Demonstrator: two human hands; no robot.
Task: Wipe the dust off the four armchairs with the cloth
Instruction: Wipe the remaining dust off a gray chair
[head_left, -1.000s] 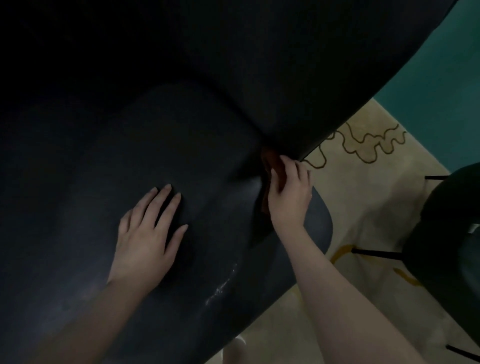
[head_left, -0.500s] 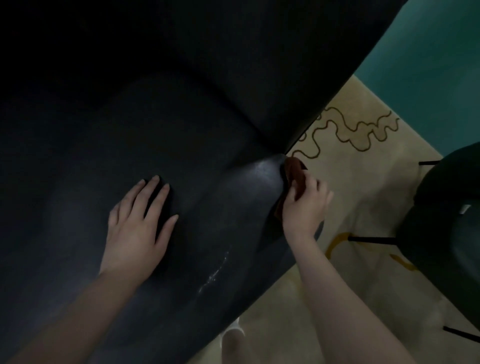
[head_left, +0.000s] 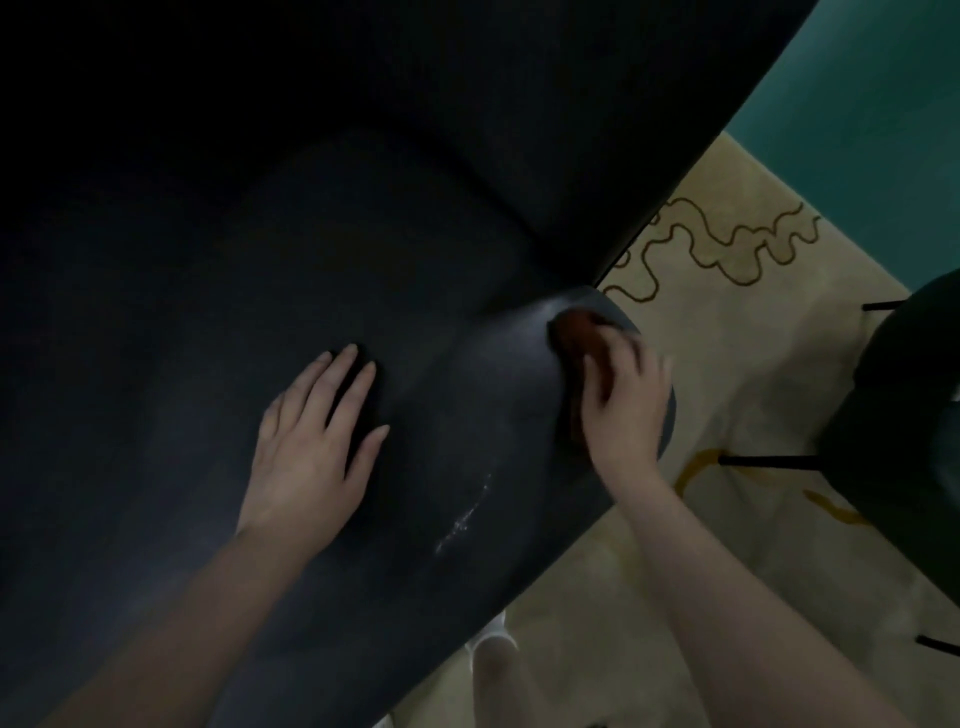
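We press our right hand (head_left: 626, 410), fingers grasping a reddish-brown cloth (head_left: 576, 332), on the dark leather armchair (head_left: 363, 249) edge; left hand (head_left: 311, 447) flat, released, on the seat.

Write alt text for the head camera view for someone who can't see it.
A right hand presses a reddish-brown cloth against the rounded edge of a dark leather armchair, while the left hand rests flat on its seat.

We see our two forearms bare from wrist to frame edge, with no sleeves, watches or rings on them. Our left hand (head_left: 311, 441) and right hand (head_left: 626, 410) are ungloved. At six o'clock a white sock (head_left: 491, 644) covers our foot.
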